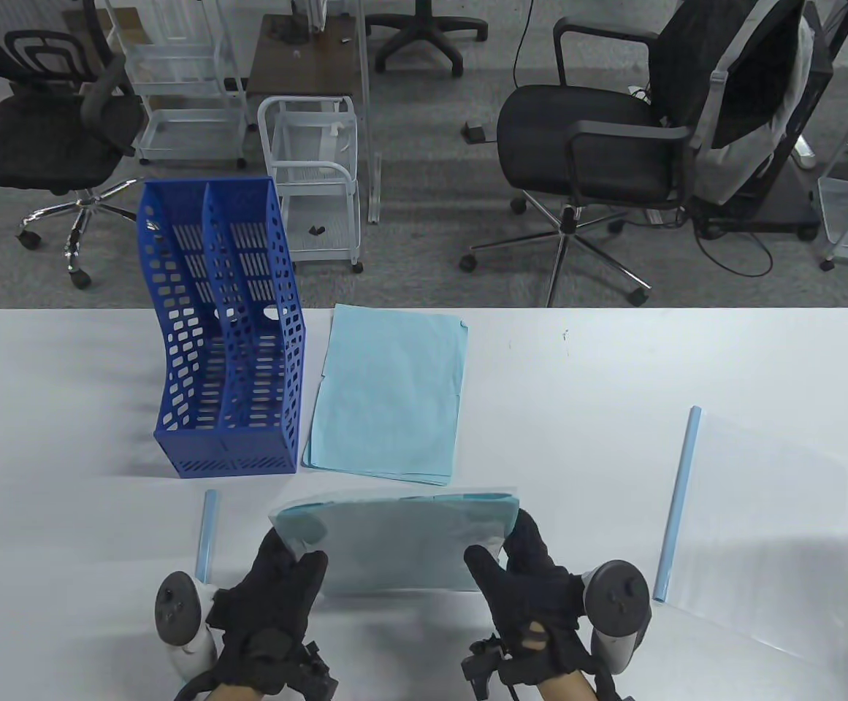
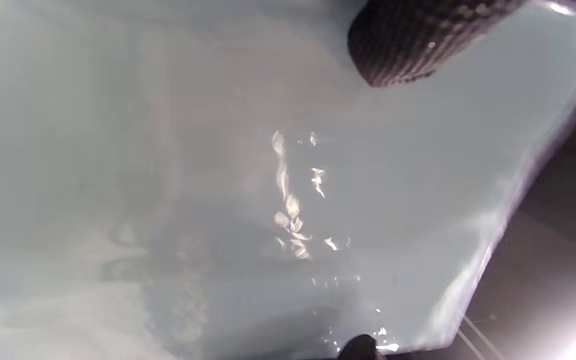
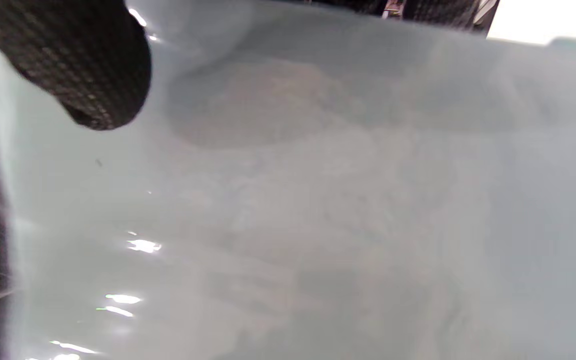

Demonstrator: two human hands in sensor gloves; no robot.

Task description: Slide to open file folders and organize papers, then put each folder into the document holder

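Both hands hold a clear folder of blue sheets upright at the near table edge.

The left hand [image 1: 272, 584] and right hand [image 1: 533, 584] pinch the folder [image 1: 394, 544] by its side edges, thumbs in front; both wrist views are blurred, perhaps showing only plastic. The blue document holder [image 1: 226, 336] stands behind, loose blue papers [image 1: 391, 398] beside it.

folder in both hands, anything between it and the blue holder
Nothing visible blocks it. The folder sits in front of the holder, whose slots look empty; the loose paper stack lies beside the holder, not in the way.
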